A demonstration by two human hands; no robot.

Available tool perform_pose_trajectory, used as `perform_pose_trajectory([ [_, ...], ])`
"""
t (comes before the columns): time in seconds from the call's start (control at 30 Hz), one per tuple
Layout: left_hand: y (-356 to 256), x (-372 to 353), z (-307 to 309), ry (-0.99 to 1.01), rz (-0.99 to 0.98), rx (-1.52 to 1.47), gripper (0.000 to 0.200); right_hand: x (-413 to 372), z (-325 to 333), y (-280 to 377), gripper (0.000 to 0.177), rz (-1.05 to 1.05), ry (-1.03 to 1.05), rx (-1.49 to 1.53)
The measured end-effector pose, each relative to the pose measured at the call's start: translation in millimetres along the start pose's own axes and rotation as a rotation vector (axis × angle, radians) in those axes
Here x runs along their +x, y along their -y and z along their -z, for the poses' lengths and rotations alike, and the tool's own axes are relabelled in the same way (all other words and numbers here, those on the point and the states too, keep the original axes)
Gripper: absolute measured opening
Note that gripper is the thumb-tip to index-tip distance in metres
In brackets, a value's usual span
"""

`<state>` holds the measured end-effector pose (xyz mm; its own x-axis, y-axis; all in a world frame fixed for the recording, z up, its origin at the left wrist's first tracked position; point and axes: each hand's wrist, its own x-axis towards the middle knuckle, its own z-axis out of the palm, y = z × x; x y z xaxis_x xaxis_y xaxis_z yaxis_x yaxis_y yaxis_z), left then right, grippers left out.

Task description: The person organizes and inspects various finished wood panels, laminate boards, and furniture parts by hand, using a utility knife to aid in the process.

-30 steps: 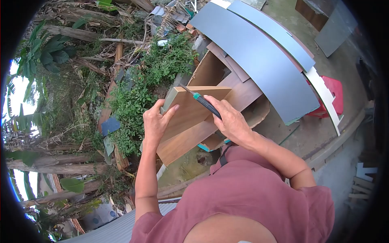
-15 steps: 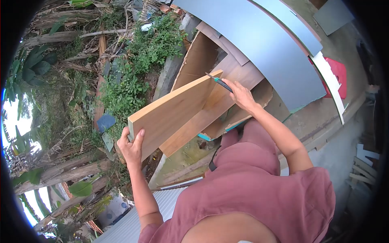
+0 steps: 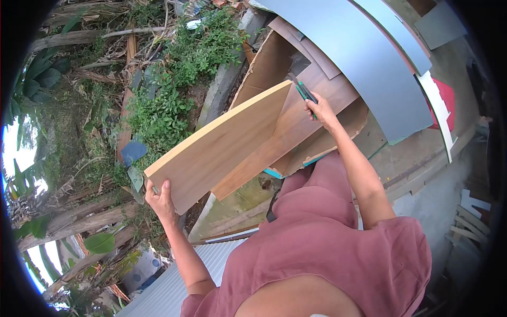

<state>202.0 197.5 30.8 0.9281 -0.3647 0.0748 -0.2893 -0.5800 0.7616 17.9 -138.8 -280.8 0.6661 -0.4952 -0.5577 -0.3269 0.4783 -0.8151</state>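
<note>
My left hand grips the lower left end of a wooden board, thumb on its face and fingers behind the edge. The board is tilted up, its pale yellow edge on top. In my right hand is a black-and-green hand tool, its dark tip pointing up and left. The tool is close to the board's far end; its exact kind is not clear. Below, another wood-grained board lies across an open cardboard box.
Large grey panels lean at the upper right, with a white strip and a red object beside them. Green plants and dry trunks fill the left. A concrete curb runs past the box. Corrugated sheet lies at lower left.
The board's near end has moved left and slightly down in view. My right hand has shifted right, and the tool has turned, now pointing more upward.
</note>
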Motion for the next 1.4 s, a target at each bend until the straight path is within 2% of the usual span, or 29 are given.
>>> perform_pose_trajectory([
  [0.07, 19.1, 4.8, 10.1, -0.024, 0.014, -0.078, 0.041, -5.5, -10.0, 3.8, 0.038, -0.113, -0.092, 0.266],
  [0.2, 35.3, 14.9, 19.9, -0.028, 0.011, -0.089, 0.053, -6.0, -9.8, -2.9, 0.037, -0.119, 0.058, 0.145],
  [0.33, 50.7, 21.6, 29.3, 0.016, 0.025, -0.151, 0.057, -0.1, -16.7, -11.4, 0.040, -0.154, 0.177, 0.173],
  [0.53, 76.5, 24.3, 43.6, 0.004, 0.008, -0.135, 0.064, -13.3, -47.8, -46.3, 0.034, -0.172, 0.174, 0.130],
  [0.7, 100.7, 26.9, 55.2, 0.014, -0.031, -0.168, 0.068, -28.3, -85.9, -106.3, 0.026, -0.220, 0.195, 0.070],
  [0.9, 107.9, 24.8, 60.0, 0.011, -0.003, -0.205, 0.066, -47.2, -124.1, -172.4, 0.026, -0.347, 0.118, 0.111],
  [0.97, 106.3, 23.5, 58.7, 0.011, -0.005, -0.212, 0.066, -45.4, -129.1, -186.3, 0.028, -0.333, 0.110, 0.141],
  [1.07, 109.9, 21.6, 61.7, 0.008, -0.017, -0.217, 0.065, -46.3, -134.4, -193.2, 0.030, -0.317, 0.082, 0.099],
  [1.13, 110.9, 23.1, 60.1, 0.008, -0.038, -0.239, 0.065, -52.7, -133.5, -190.6, 0.032, -0.267, 0.036, -0.097],
  [1.17, 108.8, 21.0, 60.9, 0.014, -0.038, -0.236, 0.062, -60.2, -133.3, -187.4, 0.033, -0.225, -0.035, -0.189],
  [1.23, 104.4, 19.9, 59.2, 0.026, -0.059, -0.283, 0.060, -51.1, -134.9, -226.3, 0.033, 0.049, -0.364, -0.326],
  [1.3, 103.5, 16.9, 62.4, 0.039, -0.020, -0.251, 0.054, -84.7, -137.6, -160.2, 0.033, -0.055, -0.494, 0.126],
  [1.33, 106.1, 15.4, 62.5, 0.046, -0.031, -0.286, 0.054, -89.0, -131.2, -150.4, 0.046, -0.029, -0.462, 0.174],
  [1.37, 108.3, 13.5, 63.7, 0.067, -0.052, -0.288, 0.052, -99.3, -129.0, -128.7, 0.046, -0.008, -0.484, 0.163],
  [1.4, 109.9, 12.4, 64.4, 0.086, -0.074, -0.288, 0.050, -116.3, -131.2, -92.4, 0.043, 0.101, -0.448, 0.110],
])
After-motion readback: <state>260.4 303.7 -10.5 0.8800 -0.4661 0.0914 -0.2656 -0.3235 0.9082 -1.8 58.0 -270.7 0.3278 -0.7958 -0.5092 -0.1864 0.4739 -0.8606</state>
